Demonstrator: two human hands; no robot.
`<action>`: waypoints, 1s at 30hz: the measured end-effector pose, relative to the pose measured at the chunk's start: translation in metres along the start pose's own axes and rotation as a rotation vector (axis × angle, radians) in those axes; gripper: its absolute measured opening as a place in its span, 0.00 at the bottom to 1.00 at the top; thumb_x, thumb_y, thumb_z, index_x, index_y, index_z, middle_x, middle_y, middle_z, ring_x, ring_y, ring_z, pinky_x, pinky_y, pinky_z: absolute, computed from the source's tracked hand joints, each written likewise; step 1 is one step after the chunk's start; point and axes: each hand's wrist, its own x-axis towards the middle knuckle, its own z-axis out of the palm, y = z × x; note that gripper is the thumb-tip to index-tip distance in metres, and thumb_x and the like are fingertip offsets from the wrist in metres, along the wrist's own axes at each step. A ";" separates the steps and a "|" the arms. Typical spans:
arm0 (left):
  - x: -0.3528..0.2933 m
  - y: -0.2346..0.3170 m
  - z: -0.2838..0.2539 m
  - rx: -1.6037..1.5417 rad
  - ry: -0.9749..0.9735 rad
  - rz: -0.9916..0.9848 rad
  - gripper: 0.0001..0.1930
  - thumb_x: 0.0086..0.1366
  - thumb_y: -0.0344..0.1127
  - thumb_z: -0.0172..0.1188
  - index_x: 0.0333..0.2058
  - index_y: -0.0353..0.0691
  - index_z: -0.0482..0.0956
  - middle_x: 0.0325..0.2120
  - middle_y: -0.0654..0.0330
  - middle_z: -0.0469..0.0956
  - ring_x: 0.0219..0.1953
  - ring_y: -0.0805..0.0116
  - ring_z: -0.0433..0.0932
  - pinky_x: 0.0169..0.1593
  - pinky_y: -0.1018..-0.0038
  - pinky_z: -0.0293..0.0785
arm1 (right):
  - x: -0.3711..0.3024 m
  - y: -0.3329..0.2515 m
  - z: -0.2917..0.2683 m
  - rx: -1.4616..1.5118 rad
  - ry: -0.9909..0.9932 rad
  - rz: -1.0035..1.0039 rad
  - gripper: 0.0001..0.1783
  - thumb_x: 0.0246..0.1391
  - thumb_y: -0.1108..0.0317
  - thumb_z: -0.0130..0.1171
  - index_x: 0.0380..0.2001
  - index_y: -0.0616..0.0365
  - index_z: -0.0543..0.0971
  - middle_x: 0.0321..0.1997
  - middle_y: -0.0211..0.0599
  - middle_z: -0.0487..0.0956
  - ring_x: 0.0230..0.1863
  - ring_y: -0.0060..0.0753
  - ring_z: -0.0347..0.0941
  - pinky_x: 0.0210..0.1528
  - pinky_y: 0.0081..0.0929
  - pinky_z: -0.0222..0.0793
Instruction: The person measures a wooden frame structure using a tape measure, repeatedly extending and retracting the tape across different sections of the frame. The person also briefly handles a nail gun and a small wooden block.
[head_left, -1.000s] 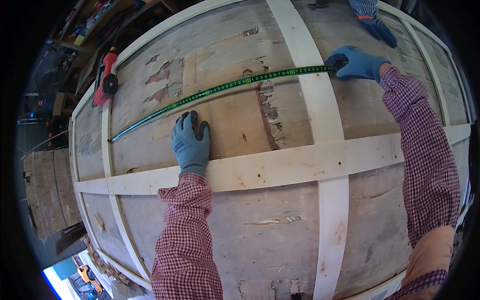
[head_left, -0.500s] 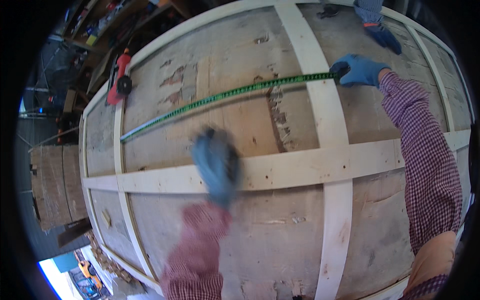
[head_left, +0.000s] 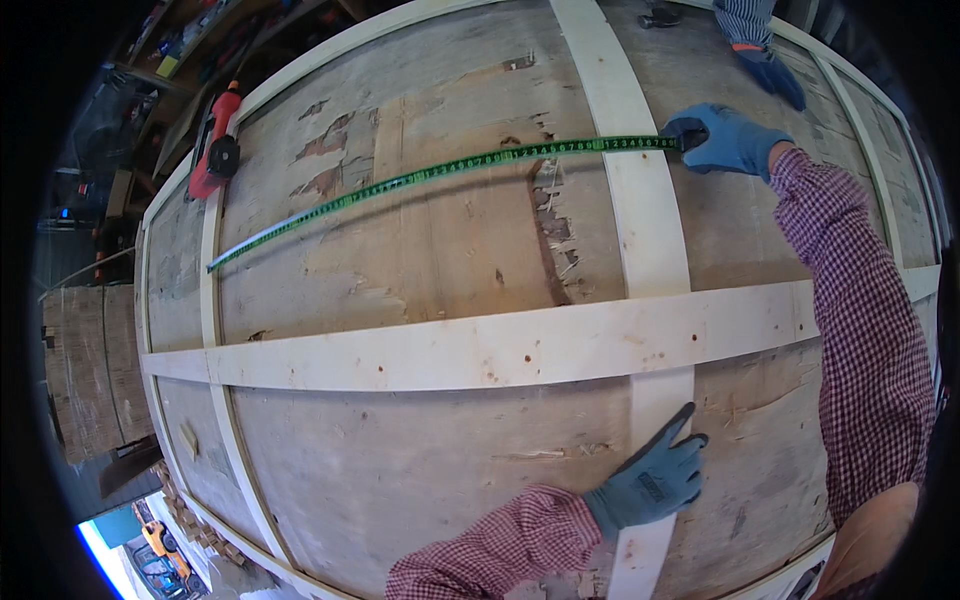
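A green tape measure blade point(head_left: 450, 172) stretches across a large worn plywood panel point(head_left: 430, 260) framed with pale wooden battens point(head_left: 500, 345). My right hand point(head_left: 728, 138), in a blue glove, grips the tape measure's case at the upper right, over a vertical batten. The blade's far tip reaches the left batten. My left hand point(head_left: 655, 478), also gloved in blue, lies flat with fingers spread on the lower part of the vertical batten, holding nothing.
A red power tool point(head_left: 217, 148) lies at the panel's upper left edge. Another person's gloved hand point(head_left: 768, 62) rests on the panel at the top right. A stack of boards point(head_left: 85, 370) stands to the left, with shelves beyond.
My left hand has lifted off the panel's middle near the tape and swung down and right onto the lower vertical batten. The right hand still holds the tape.
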 end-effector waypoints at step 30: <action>-0.075 -0.016 -0.055 0.197 0.173 -0.533 0.37 0.52 0.58 0.60 0.56 0.42 0.66 0.56 0.51 0.65 0.63 0.54 0.57 0.64 0.42 0.42 | -0.012 0.008 -0.009 -0.389 0.212 -0.033 0.25 0.41 0.57 0.59 0.48 0.43 0.76 0.50 0.32 0.75 0.51 0.33 0.71 0.55 0.29 0.65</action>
